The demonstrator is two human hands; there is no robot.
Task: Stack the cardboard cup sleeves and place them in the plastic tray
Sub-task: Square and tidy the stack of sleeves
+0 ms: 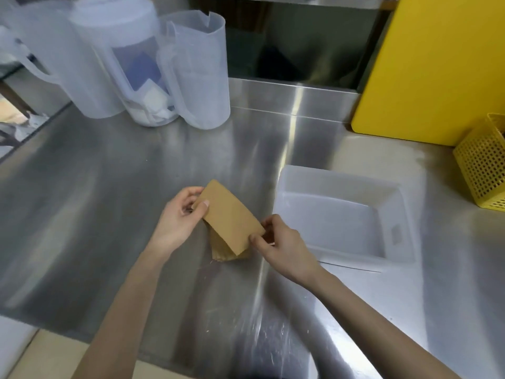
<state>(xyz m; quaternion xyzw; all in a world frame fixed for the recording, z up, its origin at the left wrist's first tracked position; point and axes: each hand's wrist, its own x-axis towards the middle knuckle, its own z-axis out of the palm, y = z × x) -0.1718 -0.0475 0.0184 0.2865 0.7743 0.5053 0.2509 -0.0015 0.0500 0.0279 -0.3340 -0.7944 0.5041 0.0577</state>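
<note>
A stack of flat brown cardboard cup sleeves point(231, 218) is held just above the steel counter point(109, 187), in the middle of the view. My left hand point(177, 217) pinches the stack's upper left end, thumb on top. My right hand point(281, 246) pinches its lower right end. Several lower sleeves fan out below the top one, their edges out of line. The translucent white plastic tray point(404, 222) stands empty on the counter just right of my right hand.
Three translucent plastic pitchers point(199, 77) stand at the back left, one holding white and blue items. A yellow board point(437, 64) leans at the back right, with a yellow perforated basket point(483, 165) beside it. A raised steel ledge point(295, 97) runs behind.
</note>
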